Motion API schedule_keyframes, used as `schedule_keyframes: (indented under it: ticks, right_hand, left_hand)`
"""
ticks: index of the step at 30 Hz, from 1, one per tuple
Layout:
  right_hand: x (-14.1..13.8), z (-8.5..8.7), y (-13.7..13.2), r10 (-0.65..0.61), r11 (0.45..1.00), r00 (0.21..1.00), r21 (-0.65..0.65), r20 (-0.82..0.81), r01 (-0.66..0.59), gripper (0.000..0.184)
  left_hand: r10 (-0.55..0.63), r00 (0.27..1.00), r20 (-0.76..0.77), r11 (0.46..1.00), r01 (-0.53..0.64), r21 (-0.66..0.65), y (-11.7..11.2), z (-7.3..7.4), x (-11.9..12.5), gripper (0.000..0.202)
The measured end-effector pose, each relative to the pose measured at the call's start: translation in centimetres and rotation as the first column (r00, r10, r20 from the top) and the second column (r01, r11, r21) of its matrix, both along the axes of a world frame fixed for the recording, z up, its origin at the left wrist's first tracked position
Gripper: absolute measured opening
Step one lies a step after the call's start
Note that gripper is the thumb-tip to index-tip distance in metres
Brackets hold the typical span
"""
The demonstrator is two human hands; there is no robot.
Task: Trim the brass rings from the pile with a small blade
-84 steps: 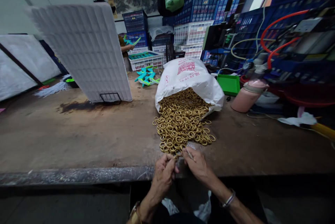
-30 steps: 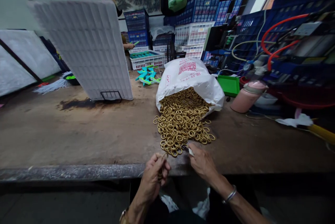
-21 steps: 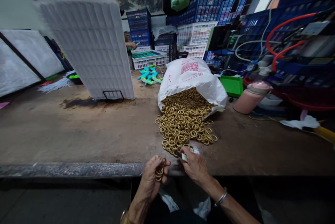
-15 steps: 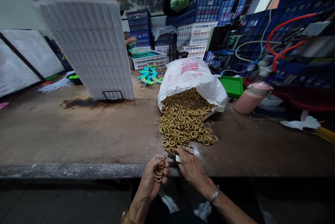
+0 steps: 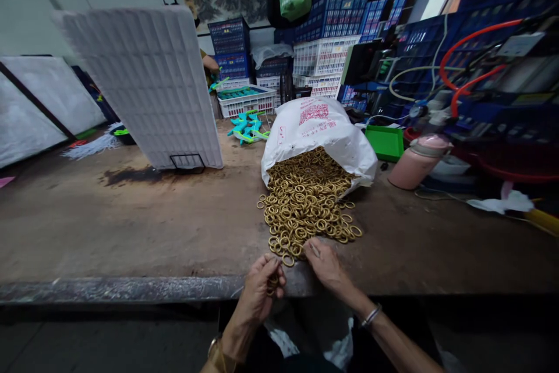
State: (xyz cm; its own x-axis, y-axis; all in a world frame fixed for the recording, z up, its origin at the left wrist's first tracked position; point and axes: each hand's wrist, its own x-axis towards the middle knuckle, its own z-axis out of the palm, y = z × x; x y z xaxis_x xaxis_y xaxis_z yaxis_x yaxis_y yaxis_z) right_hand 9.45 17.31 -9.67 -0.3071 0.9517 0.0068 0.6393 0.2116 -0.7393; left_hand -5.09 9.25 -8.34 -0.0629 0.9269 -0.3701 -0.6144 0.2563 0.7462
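A heap of brass rings point(image 5: 305, 210) spills from a white sack point(image 5: 318, 125) lying on its side on the brown workbench point(image 5: 131, 227). My left hand point(image 5: 261, 288) is at the bench's near edge, fingers curled round a small stack of brass rings. My right hand point(image 5: 325, 265) rests at the near end of the heap, fingers pinched together on a small thin tool whose tip touches the rings.
A white ribbed panel point(image 5: 148, 82) stands propped at the back left. Turquoise plastic parts point(image 5: 247, 125), a green tray point(image 5: 384, 141) and a pink flask point(image 5: 414, 160) sit behind and right of the sack. Stacked crates point(image 5: 323, 56) and hoses fill the background. Another person's arm point(image 5: 209, 63) shows behind the panel.
My right hand has moved forward from beside my left hand to the edge of the heap. My left hand keeps its stack of rings and has shifted slightly.
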Motion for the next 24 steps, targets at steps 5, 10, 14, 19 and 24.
schedule_keyframes:
  ticks: [5,10,14,19,24]
  right_hand:
    - [0.8,0.1,0.3,-0.057,0.983,0.955,-0.183,-0.290,0.004,0.024]
    - [0.8,0.1,-0.2,-0.045,0.975,0.927,-0.217,-0.372,-0.039,0.025]
    - [0.5,0.3,-0.4,-0.001,0.974,0.921,-0.208,-0.390,-0.086,0.026]
    - [0.2,0.3,-0.4,-0.003,0.971,0.920,-0.222,-0.391,-0.091,0.025]
    - [-0.2,0.3,-0.1,-0.041,0.973,0.937,-0.227,-0.347,-0.041,0.025]
  left_hand:
    - [0.015,0.965,-0.263,0.998,-0.001,0.055,1.8,0.1,1.1,0.036]
    - [-0.037,0.905,-0.424,0.997,0.061,0.044,2.9,0.1,1.9,0.034]
    - [-0.059,0.885,-0.462,0.994,0.095,0.055,3.4,0.2,2.3,0.025]
    - [-0.062,0.860,-0.507,0.992,0.111,0.066,3.6,0.6,2.2,0.020]
    - [-0.084,0.849,-0.522,0.984,0.153,0.091,3.5,0.2,2.2,0.019]
